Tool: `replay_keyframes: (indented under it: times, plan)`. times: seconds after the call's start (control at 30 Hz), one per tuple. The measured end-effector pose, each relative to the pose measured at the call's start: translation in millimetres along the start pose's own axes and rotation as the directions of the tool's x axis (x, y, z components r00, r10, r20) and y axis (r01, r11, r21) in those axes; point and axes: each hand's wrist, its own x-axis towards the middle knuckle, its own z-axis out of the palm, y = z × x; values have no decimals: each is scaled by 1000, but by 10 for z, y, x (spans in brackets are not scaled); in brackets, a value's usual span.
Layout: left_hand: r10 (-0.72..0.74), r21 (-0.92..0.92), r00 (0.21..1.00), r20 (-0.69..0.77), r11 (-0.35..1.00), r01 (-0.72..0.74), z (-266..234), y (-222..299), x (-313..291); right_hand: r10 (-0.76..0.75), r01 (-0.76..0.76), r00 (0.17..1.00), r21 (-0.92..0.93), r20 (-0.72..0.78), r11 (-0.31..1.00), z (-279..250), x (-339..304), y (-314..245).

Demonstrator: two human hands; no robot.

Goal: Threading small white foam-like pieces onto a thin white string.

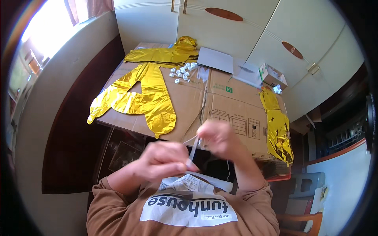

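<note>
Close in front of my chest, my left hand [163, 160] is closed with thumb and fingers pinched on a narrow white strip [193, 148]. My right hand [220, 137], also closed, pinches the strip's upper end, so it runs slanting between the two hands. Both hands are slightly blurred. A thin white string [228, 170] dangles under my right hand. Below the hands, a longer white band [212, 181] lies across my shirt front. Beyond my left hand, a flat gold foil balloon [151, 88] shaped like a letter A lies on the cardboard [185, 114].
Further back are more gold foil balloons [161, 55], several small white rolls [183, 72] and a pale flat sheet [215, 59]. At the right stand a small open box [273, 75], a white bundle [277, 89] and another gold foil balloon [277, 126]. White cabinets [236, 27] close off the back.
</note>
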Motion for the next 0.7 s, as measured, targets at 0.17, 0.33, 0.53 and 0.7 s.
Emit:
replay_keyframes:
  times: [0.17,0.33,0.53,0.7]
  plan:
    - [111,776,983,-145,629,43,-219,-313,43,-145,151,988,319,-42,936,67,-19,-234]
    - [117,-426,991,-58,895,-131,-162,-3,100,-63,59,994,53,87,997,78,12,-45]
    - [-65,248,998,9,967,61,-34,-100,45,-24,24,998,-2,-60,1000,-208,110,-136]
    - [-81,558,927,-366,778,288,-228,64,211,-138,165,914,-39,382,985,134,4,-363]
